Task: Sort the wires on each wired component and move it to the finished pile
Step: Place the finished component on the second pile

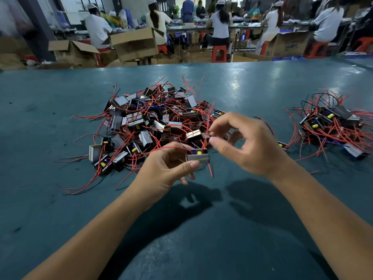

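A large heap of wired components [149, 122] is lying on the tabletop [50, 199] left of centre, with loose wires trailing out from it on every side. A smaller pile of wired components [335, 128] is sitting well apart from it, near the right edge. Between the two, in front of the large heap's near right edge, the left hand [167, 168] is holding a single component [197, 157] above the tabletop, and the right hand [248, 144] is hovering just to its right and slightly behind, pinching a wire [205, 136] rising from that component. Beyond the far edge, seated workers [220, 25] are lining a bench, with cardboard boxes [135, 44] and stools [219, 53] standing on the floor behind them.
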Motion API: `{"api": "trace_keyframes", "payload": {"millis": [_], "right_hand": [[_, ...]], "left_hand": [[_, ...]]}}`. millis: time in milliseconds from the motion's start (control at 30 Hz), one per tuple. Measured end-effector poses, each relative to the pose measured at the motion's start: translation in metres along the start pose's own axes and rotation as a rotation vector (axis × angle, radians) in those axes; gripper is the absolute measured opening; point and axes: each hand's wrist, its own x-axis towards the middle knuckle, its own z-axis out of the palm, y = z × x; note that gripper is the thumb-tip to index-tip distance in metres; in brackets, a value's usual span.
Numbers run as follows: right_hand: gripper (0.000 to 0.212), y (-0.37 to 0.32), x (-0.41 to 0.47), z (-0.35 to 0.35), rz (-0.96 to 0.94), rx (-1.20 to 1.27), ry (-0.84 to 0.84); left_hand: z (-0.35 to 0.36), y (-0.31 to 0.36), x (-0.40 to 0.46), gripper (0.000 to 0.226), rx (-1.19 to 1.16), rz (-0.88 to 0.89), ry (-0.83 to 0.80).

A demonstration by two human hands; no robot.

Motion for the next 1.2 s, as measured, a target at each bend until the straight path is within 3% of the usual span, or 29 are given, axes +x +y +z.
{"api": "trace_keyframes", "payload": {"millis": [133, 233, 300, 467, 667, 1100, 1200], "right_hand": [[0.006, 0.006, 0.002, -0.005, 0.01, -0.104, 0.116], [0.009, 0.008, 0.001, -0.004, 0.055, -0.168, 0.06], [0.009, 0.01, 0.0, -0.005, 0.112, -0.171, -0.051], [0.008, 0.012, -0.004, -0.001, 0.254, -0.213, -0.52], [0.007, 0.008, -0.006, 0.005, 0.312, -0.234, -0.845], [0.014, 0.002, -0.004, 0.004, 0.417, -0.124, -0.879], [0.022, 0.003, -0.006, 0.008, 0.486, -0.119, -0.88]], "left_hand": [[0.002, -0.003, -0.004, 0.026, 0.289, -0.047, -0.266], [0.005, -0.006, -0.006, 0.026, 0.514, -0.007, -0.309], [0.004, -0.006, -0.007, 0.027, 0.548, -0.017, -0.302], [0.0, -0.005, -0.007, 0.03, 0.63, -0.039, -0.326], [-0.003, -0.005, -0.004, 0.028, 0.732, -0.025, -0.306], [-0.006, -0.008, -0.002, 0.026, 0.391, -0.048, -0.328], [-0.008, -0.01, 0.0, 0.031, 0.416, -0.037, -0.297]]}}
